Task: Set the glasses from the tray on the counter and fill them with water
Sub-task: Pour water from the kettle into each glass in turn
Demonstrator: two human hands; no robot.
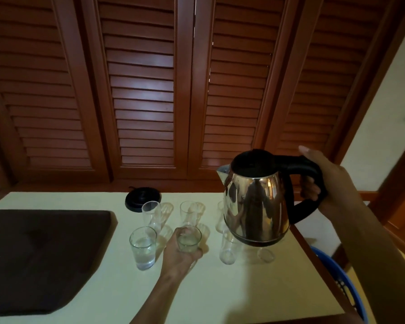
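Right hand (318, 181): fingers curled round the black handle of the steel kettle (255, 206), which is held off the counter (103, 291), upright to slightly tilted, spout toward the left. Lid closed as far as visible.

Left hand (180, 253): fingers wrapped round the front-middle glass (189, 238), which holds some water. Whether this glass rests on the counter or is lifted cannot be told.

Front-left glass (142, 247): standing on the counter just beside the left hand, about half full of water. Back-left glass (152, 216) and back-middle glass (189, 212): upright behind these, contents not clear. Two more glasses on the right, partly hidden behind the kettle; front-right glass (227, 250) appears empty.

Dark tray (40, 258): lies on the left part of the counter, apart from the glasses. Black kettle base (142, 198): on the counter behind the back-left glass.
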